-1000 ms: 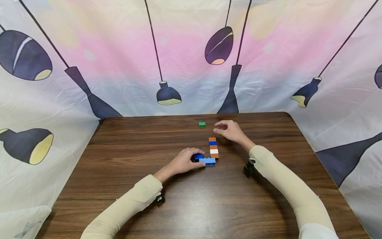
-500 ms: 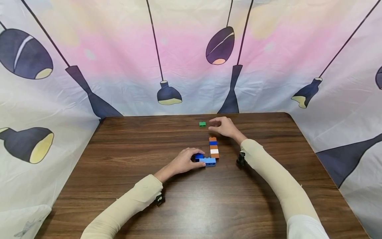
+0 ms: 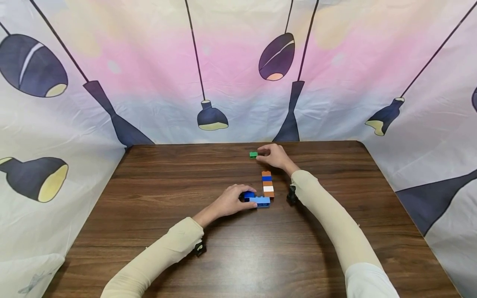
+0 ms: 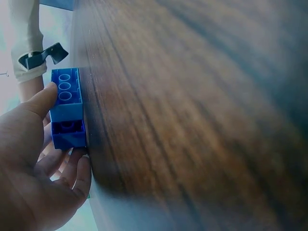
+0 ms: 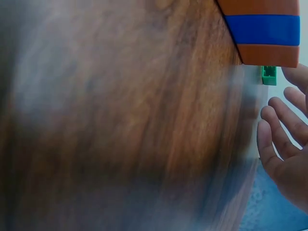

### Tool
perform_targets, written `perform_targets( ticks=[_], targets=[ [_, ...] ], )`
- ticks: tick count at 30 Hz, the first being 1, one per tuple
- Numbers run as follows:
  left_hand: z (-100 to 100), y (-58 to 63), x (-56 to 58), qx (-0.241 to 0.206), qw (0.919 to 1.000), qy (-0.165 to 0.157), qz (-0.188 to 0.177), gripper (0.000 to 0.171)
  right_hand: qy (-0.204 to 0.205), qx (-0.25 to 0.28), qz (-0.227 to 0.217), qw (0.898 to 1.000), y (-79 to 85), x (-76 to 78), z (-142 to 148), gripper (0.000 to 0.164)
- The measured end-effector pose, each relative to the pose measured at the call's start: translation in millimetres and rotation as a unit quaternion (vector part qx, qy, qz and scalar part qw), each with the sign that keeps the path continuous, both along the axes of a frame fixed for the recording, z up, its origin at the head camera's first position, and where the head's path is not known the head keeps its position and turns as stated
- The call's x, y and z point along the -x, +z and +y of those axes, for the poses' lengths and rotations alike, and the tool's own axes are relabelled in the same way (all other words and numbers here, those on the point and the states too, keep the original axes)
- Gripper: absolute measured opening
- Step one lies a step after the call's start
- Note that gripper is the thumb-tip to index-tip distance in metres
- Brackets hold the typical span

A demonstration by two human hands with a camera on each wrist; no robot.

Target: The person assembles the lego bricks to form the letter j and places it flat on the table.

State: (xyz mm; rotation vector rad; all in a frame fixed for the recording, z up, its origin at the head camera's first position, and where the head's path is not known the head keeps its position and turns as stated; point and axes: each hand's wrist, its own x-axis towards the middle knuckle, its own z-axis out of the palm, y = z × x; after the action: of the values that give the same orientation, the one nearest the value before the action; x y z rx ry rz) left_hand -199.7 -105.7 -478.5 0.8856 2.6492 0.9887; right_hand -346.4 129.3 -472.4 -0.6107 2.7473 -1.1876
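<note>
Near the middle of the head view, on the brown wooden table [image 3: 186,256], the left hand [image 3: 231,200] rests with curled fingers on the left end of a blue brick piece [image 3: 257,199], which is made of a dark blue brick and a lighter blue one side by side. The left wrist view shows this more closely: the thumb lies along the top of the blue brick piece [image 4: 67,108] and the other fingers wrap under it, so the hand grips it. From the right end of this piece, a row of bricks [image 3: 266,184] goes up toward the far edge of the table, with orange, blue, brown, white and brown colours in order; it touches the blue piece and together they form an L shape. Above this row, a little left of centre at the upper part of the table, a small green brick [image 3: 253,155] lies alone. The right hand [image 3: 273,156] is just beside it on its right, and the fingertips reach to its edge. In the right wrist view the fingers [image 5: 276,144] are spread and slightly bent, with the green brick [image 5: 269,75] close to them at the upper right of the frame; whether they already touch it, I cannot tell. Behind the table hangs a printed curtain [image 3: 149,74] with dark lamp shapes.
</note>
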Motion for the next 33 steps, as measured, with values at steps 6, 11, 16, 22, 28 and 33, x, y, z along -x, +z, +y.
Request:
perform_targets(
  ticks=[6,11,16,22,28,33],
  targets=[
    [0.9,1.6,-0.8,0.001,1.0,-0.002,0.0,0.047,-0.002,-0.021,0.006,1.0,0.6,3.7,-5.8,0.039],
    [1.5,2.2,-0.8,0.001,1.0,-0.006,0.0,0.048,0.0,-0.045,0.019,0.999,-0.6,5.8,-9.8,0.037],
    [2.3,1.3,0.5,0.006,1.0,-0.005,0.001,0.048,-0.003,-0.05,0.025,0.998,-1.8,5.5,-10.0,0.034],
    [2.3,-0.4,1.4,0.004,1.0,-0.006,-0.004,0.048,0.002,-0.054,0.027,0.998,-0.3,2.2,-6.1,0.03],
    [1.5,-0.6,0.8,0.003,1.0,-0.005,-0.003,0.048,0.003,-0.062,0.028,0.998,-0.8,-0.6,-0.5,0.028],
    [-0.1,0.1,0.4,0.001,1.0,-0.002,-0.005,0.048,0.006,-0.068,0.03,0.997,-1.3,-3.6,4.1,0.027]
  ],
)
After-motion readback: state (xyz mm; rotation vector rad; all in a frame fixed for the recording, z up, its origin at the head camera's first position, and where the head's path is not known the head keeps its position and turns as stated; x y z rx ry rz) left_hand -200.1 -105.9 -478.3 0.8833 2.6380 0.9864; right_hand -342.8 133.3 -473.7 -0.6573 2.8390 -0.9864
